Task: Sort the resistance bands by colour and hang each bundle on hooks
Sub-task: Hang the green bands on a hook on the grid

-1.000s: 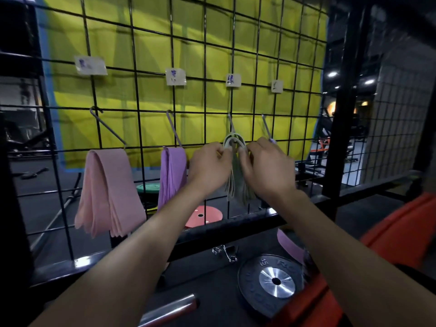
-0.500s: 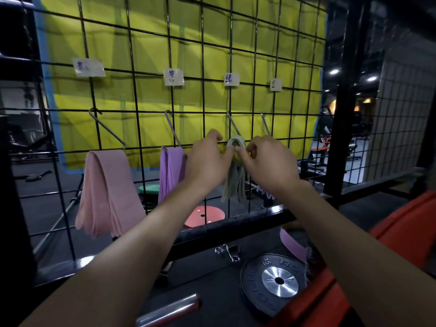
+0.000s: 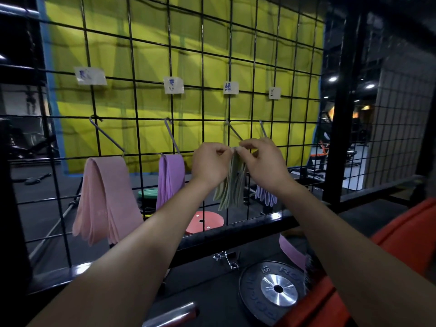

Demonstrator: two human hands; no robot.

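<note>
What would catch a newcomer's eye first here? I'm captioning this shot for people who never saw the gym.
Dead centre, the left hand and right hand pinch the top of the green bands at the wire grid. To their left hang the pink bundle and the purple bundle, against the bright yellow backdrop.

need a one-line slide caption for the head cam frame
Both hands, left and right, pinch the green band bundle at the third hook; pink bundle and purple bundle already hang.

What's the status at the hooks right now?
Both hands pinching green bands at third hook. Pink, purple bundles hung. Nothing blocking.
</note>
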